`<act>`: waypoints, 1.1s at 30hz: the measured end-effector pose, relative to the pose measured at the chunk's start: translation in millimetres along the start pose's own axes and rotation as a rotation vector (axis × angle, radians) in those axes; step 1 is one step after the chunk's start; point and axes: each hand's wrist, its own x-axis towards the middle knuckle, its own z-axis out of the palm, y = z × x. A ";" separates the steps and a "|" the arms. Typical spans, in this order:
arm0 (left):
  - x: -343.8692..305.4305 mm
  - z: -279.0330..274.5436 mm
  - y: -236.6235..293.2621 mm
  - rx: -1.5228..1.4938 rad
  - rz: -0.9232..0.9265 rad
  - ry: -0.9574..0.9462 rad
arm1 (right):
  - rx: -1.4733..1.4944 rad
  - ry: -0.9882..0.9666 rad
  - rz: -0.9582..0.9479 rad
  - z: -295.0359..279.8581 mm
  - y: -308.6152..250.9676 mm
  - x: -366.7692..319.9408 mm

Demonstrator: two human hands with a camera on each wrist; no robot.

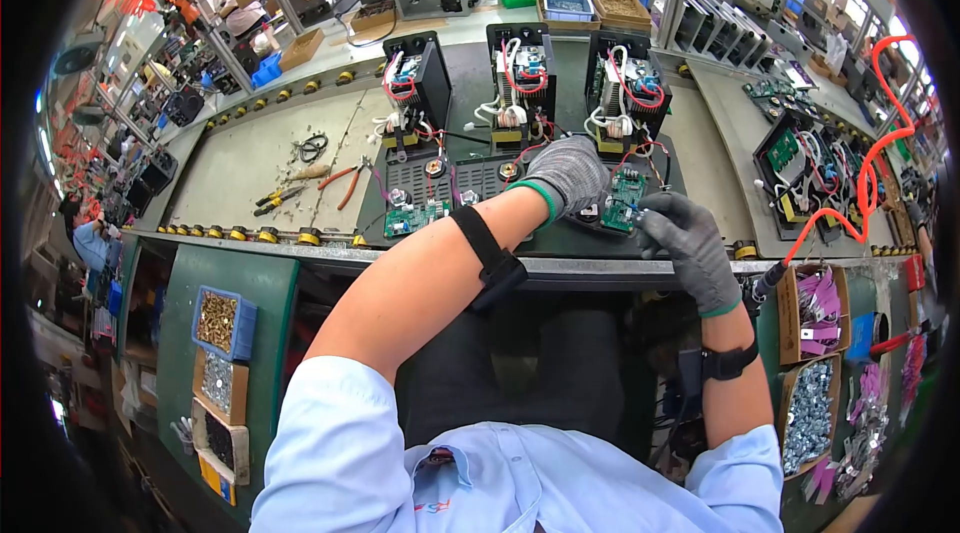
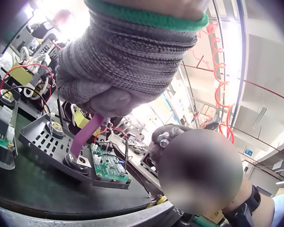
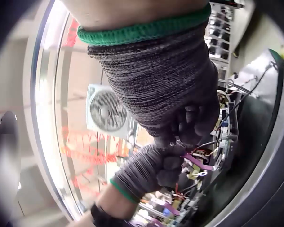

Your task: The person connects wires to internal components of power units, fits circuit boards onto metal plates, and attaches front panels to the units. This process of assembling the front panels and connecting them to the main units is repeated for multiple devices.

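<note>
My gloved left hand [image 1: 572, 175] grips a purple strip [image 2: 87, 135], held downward over a dark slotted metal plate [image 2: 49, 144]. The strip's square metal tab [image 2: 84, 161] lies at a round washer-like mount on that plate. Beside it is a green circuit board [image 2: 109, 163] with wires. My gloved right hand [image 1: 690, 238] is right of this board, fingertips close to its edge. Between its curled fingers, small shiny metal pieces [image 2: 164, 140] show in the left wrist view; their exact kind I cannot tell.
Three black heatsink units [image 1: 628, 83] with wires stand behind the plates. Pliers [image 1: 342, 183] lie on the left. Boxes of purple strips [image 1: 820, 311] and metal hardware [image 1: 808, 413] sit at right; a blue bin of brass parts [image 1: 225, 323] at left. An orange coiled hose [image 1: 872, 168] hangs right.
</note>
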 end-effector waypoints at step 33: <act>-40.0 1.6 -15.1 -0.157 0.267 0.280 | -1.098 -0.473 -0.661 11.3 38.6 123.1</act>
